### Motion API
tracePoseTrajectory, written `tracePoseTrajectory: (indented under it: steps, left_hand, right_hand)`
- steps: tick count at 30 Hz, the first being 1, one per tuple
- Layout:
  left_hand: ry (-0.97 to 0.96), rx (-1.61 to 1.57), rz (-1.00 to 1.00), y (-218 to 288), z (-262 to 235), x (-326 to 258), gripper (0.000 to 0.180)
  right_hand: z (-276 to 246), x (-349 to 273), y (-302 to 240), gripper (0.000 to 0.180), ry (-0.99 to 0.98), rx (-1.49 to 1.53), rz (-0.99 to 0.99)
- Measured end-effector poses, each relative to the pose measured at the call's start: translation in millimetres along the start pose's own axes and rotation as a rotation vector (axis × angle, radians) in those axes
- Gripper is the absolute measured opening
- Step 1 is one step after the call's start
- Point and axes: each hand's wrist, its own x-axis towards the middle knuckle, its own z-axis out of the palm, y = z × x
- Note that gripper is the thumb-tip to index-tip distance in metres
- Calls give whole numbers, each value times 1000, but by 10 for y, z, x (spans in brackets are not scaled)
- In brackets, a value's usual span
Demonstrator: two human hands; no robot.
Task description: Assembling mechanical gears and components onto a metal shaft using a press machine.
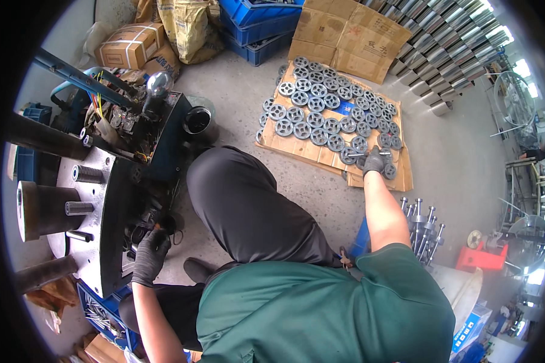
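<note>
The flattened cardboard sheet [284, 142] is my landmark: grey metal wheels [318, 112] crowd it to its near edge, with bare concrete floor [442, 151] beyond its right side. My right hand [374, 161] (gloved) closes on a shafted wheel [352, 155] at that near edge. Far left of the cardboard, my left hand [150, 254] rests curled against the machine [103, 199]; whether it grips anything, I cannot tell.

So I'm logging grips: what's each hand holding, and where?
Right hand grips a shafted wheel at the shaft end. Left hand rests on the machine; grip unclear.
</note>
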Motion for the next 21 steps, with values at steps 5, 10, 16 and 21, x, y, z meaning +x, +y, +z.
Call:
tracePoseTrajectory:
  steps: [5,10,16,21]
  left_hand:
    - [-16,56,-21,73,7,40,30]
    - [-28,81,-11,-83,33,33,30]
    - [-41,143,-30,-26,-40,-22,30]
    - [-35,115,-40,-60,-24,-4,31]
  right_hand:
    - [145,51,345,33,-340,-672,-665]
    - [8,339,251,45,-543,-702,-309]
    - [137,-348,143,61,-420,-887,-426]
    - [206,-499,132,69,-229,-696,-273]
